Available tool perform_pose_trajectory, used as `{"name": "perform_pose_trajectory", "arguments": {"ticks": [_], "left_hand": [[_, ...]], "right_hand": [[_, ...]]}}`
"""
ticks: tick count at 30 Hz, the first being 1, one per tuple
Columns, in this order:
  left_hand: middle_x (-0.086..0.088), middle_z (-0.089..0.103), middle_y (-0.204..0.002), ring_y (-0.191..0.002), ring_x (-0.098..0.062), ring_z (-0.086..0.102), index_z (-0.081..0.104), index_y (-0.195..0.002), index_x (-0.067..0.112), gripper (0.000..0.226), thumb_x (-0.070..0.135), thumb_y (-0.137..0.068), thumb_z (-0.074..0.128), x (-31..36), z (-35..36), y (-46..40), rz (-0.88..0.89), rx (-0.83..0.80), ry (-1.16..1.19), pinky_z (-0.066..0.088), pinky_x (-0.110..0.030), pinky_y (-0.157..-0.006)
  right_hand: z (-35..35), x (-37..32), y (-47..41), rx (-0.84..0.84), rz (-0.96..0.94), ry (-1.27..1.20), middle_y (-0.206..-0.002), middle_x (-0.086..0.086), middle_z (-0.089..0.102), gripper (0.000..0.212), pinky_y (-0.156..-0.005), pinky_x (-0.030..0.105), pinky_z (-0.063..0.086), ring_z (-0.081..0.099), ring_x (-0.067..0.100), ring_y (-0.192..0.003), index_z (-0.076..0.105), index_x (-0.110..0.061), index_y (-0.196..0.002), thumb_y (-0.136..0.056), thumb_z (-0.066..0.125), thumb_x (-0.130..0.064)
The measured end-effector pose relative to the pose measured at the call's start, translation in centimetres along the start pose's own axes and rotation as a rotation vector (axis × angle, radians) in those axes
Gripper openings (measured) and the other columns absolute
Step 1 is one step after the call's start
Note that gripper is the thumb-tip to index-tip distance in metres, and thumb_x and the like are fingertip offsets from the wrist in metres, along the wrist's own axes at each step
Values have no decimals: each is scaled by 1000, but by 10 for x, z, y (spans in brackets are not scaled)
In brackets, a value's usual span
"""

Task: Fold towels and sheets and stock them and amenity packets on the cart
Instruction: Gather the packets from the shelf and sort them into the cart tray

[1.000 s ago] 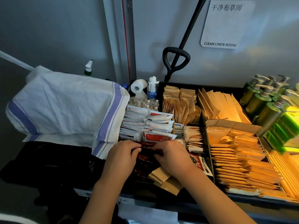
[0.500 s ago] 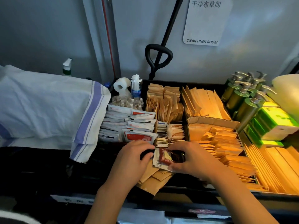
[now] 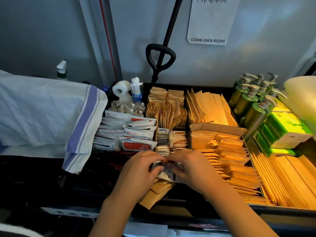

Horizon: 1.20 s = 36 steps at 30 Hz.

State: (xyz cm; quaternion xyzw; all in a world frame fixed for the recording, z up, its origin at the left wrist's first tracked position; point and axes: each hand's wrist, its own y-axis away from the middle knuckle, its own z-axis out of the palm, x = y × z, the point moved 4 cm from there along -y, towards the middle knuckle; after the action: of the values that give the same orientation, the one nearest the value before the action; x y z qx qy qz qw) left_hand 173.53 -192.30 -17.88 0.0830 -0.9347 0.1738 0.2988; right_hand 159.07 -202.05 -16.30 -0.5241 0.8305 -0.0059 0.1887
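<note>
Hands meet at 6 o'clock: left hand (image 3: pixel 143 170) and right hand (image 3: pixel 191 168) each have their grip pinched on a small bunch of amenity packets (image 3: pixel 165 170) above the cart tray (image 3: pixel 171 200). Stocking seems underway; next they need slotting upright into a compartment. Room is tight, with white sachets (image 3: pixel 130 134) at 11 o'clock and brown packets (image 3: pixel 227 156) at 2 o'clock.

Two hands, the left hand (image 3: pixel 142 170) and the right hand (image 3: pixel 191 168), are in view. One toilet paper roll (image 3: pixel 119 89) stands by one spray bottle (image 3: pixel 61 70). About seven green pump bottles (image 3: pixel 246 101) cluster at the right. The paper packets (image 3: pixel 230 161) are too many to count. One folded striped cloth (image 3: pixel 51 117) lies left.
</note>
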Motion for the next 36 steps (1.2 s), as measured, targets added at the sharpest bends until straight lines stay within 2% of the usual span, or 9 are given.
{"name": "perform_pose_trajectory", "arguments": {"ticks": [3, 6, 8, 13, 19, 23, 26, 33, 36], "left_hand": [[26, 68, -103, -100, 3, 64, 76, -109, 36, 22, 23, -90, 76, -3, -15, 1, 18, 137, 48, 54, -22, -87], [27, 72, -99, -96, 3, 69, 78, -101, 37, 29, 12, -85, 81, -15, -38, 4, -19, 294, 167, 49, -9, -85], [27, 73, -97, -93, 3, 70, 78, -100, 43, 35, 12, -84, 82, -27, -53, 9, -96, 371, 253, 49, -6, -81], [24, 76, -86, -83, 3, 73, 75, -91, 54, 42, 14, -85, 82, -52, -66, 16, -244, 404, 425, 56, -13, -74], [27, 74, -100, -100, 6, 69, 77, -101, 41, 26, 19, -88, 80, -81, -83, 33, -258, 503, 279, 53, -15, -87], [27, 73, -104, -103, 3, 68, 75, -113, 43, 38, 16, -87, 81, -87, -89, 30, -200, 453, 279, 48, -7, -89], [27, 71, -109, -106, 1, 67, 71, -123, 43, 48, 13, -87, 80, -87, -87, 23, -148, 385, 286, 48, -7, -91], [28, 72, -97, -93, 4, 69, 72, -99, 41, 31, 13, -89, 77, -91, -85, 21, -84, 336, 222, 48, -6, -79], [25, 72, -88, -84, 3, 68, 72, -96, 41, 26, 19, -86, 80, -103, -79, 20, -159, 287, 149, 53, -16, -74]], "right_hand": [[-11, -10, -7, 126, -42, -79, -102, -14, 74, 23, -79, 23, 53, 63, 4, -93, 75, -32, -115, -94, 70, -28], [-16, -14, -17, 210, 29, -217, -101, -21, 73, 23, -82, 15, 52, 64, -2, -94, 76, -34, -111, -88, 77, -31], [-14, -15, -26, 231, 80, -325, -95, -23, 73, 20, -79, 10, 48, 64, -5, -93, 79, -33, -105, -86, 80, -28], [-3, -35, -50, 238, 91, -527, -88, -14, 74, 13, -71, 19, 53, 68, 4, -85, 82, -23, -98, -87, 80, -16], [6, -58, -66, 246, -32, -303, -92, -7, 74, 16, -75, 28, 54, 65, 9, -84, 79, -19, -99, -85, 78, -12], [14, -66, -73, 202, -68, -244, -96, -5, 73, 19, -79, 33, 56, 67, 14, -88, 79, -19, -102, -85, 75, -10], [21, -70, -77, 135, -74, -230, -97, -5, 71, 22, -79, 28, 51, 64, 14, -90, 79, -21, -106, -88, 73, -12], [26, -69, -81, 90, -32, -261, -98, -10, 68, 24, -77, 20, 48, 58, 4, -87, 77, -23, -112, -90, 70, -16], [34, -71, -82, 76, -36, -203, -96, -8, 69, 21, -76, 20, 45, 58, 6, -86, 78, -22, -106, -89, 70, -14]]}}
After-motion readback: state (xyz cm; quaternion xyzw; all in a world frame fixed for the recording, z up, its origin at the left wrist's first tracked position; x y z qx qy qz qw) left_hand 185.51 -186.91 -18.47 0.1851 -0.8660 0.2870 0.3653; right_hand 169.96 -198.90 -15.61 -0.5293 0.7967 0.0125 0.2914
